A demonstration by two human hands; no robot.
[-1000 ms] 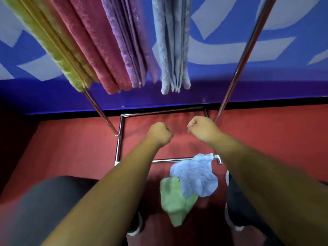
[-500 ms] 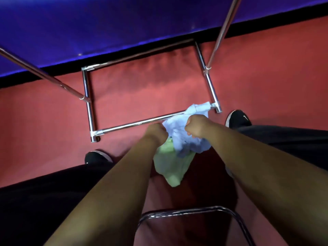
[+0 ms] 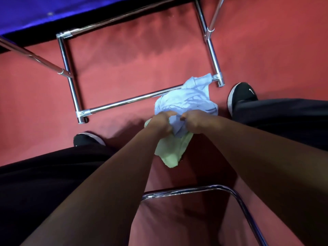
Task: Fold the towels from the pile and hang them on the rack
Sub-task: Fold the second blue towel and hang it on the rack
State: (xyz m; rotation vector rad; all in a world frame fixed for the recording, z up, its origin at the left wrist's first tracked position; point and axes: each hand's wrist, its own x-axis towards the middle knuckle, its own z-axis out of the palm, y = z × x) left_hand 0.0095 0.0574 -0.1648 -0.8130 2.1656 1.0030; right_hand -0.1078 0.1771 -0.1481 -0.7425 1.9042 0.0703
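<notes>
Head view: we note the left hand (image 3: 160,122) and right hand (image 3: 192,121) each pinching the crumpled blue towel (image 3: 188,98) just beyond them, green towel (image 3: 170,150) under both, on the floor (image 3: 124,71).

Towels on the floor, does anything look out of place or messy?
The blue towel is crumpled and lies partly over the rack's front base bar, not flat on the floor. It overlaps the green towel beneath. The left hand and right hand both grip it. Nothing looks torn or spilled.
</notes>
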